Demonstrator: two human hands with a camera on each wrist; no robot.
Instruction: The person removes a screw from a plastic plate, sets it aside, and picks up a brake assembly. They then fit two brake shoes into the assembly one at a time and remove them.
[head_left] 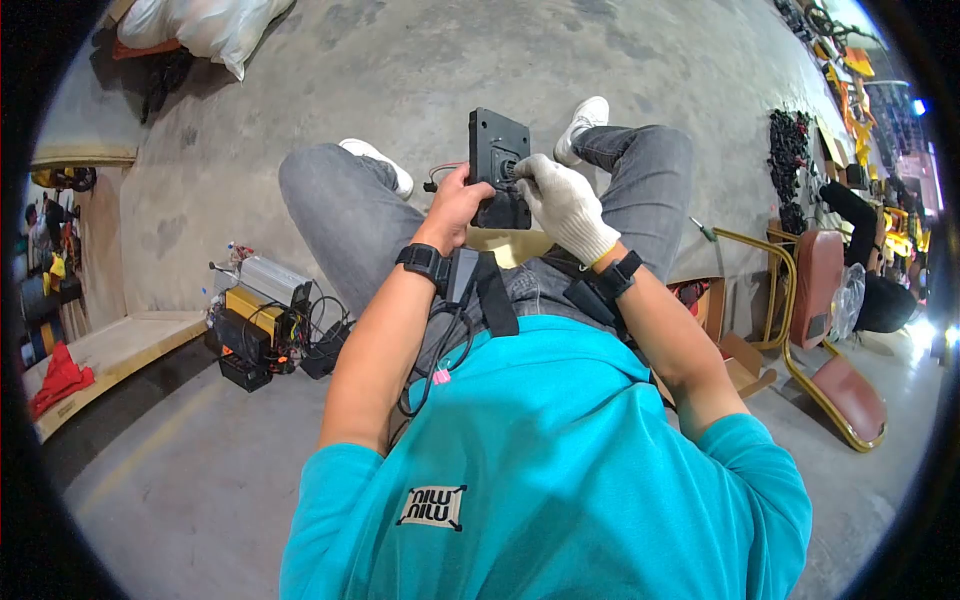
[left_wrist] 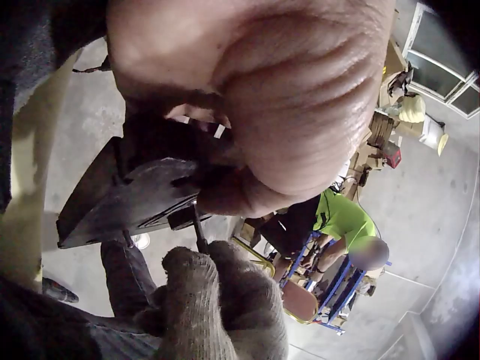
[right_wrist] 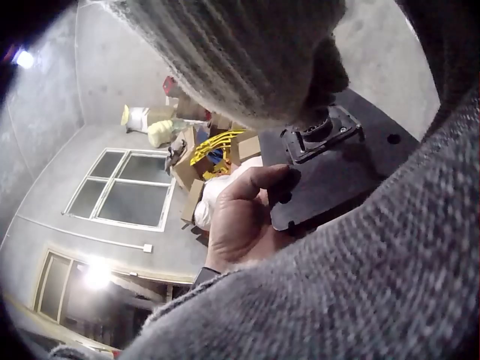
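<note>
A flat black rectangular casing (head_left: 486, 140) with holes near its corners is held up between the person's knees. At the middle of its face sits a raised round socket in a frame (right_wrist: 319, 136). My bare left hand (head_left: 460, 208) grips the casing by its near left side, thumb on the face and fingers behind it. The right hand (head_left: 564, 205), in a white knit glove, has its fingertips at the socket. In the left wrist view, a thin dark piece (left_wrist: 199, 229) runs from the socket to the gloved fingertips, which pinch it. A red wire (head_left: 446, 167) trails by the casing.
On the floor at left lies a silver and gold boxed assembly (head_left: 262, 295) with loose cables, beside a wooden platform (head_left: 130, 350). To the right stand a chair (head_left: 818, 290) and an open cardboard box (head_left: 740, 365). Another person (left_wrist: 349, 229) bends over behind.
</note>
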